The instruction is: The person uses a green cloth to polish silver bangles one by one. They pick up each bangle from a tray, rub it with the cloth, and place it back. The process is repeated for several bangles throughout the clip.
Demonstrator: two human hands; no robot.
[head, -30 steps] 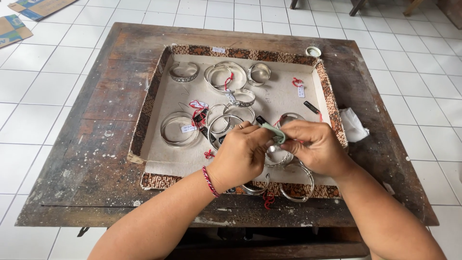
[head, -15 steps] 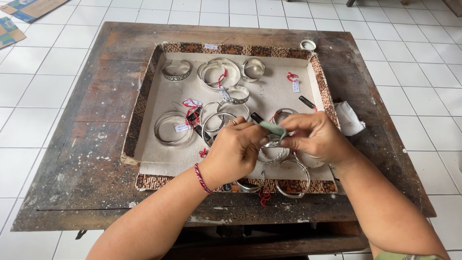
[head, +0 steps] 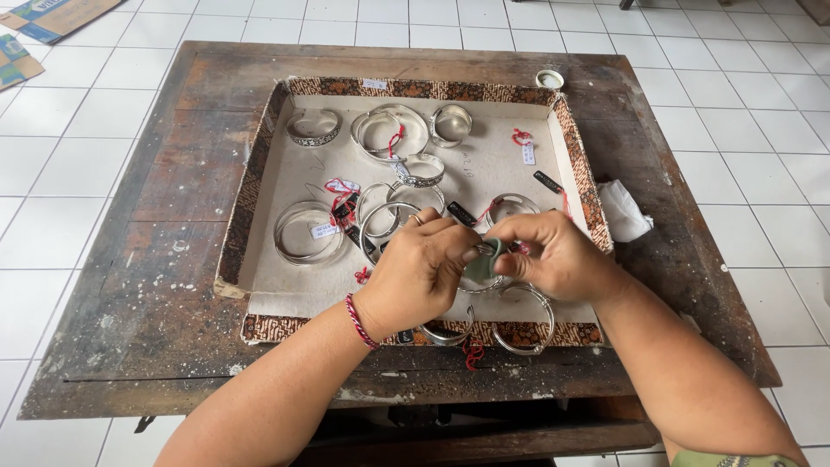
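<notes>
Green pad (head: 481, 265) sits pinched between left hand (head: 417, 270) and right hand (head: 553, 255), both closed on it, above tray (head: 259, 186). Bangles (head: 391, 131) lie around; cloth (head: 624, 212) on table (head: 164, 277).

A crumpled white cloth (head: 624, 210) (beside the tray (head: 259, 186)) lies on the worn wooden table (head: 173, 156).

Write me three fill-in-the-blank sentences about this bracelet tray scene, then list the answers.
1. Both hands pinch a small green cloth over the ____ bangles.
2. The left hand has a ____ string around its wrist.
3. The tray rests on a worn ____ table.

Missing words: silver; red; wooden
</notes>
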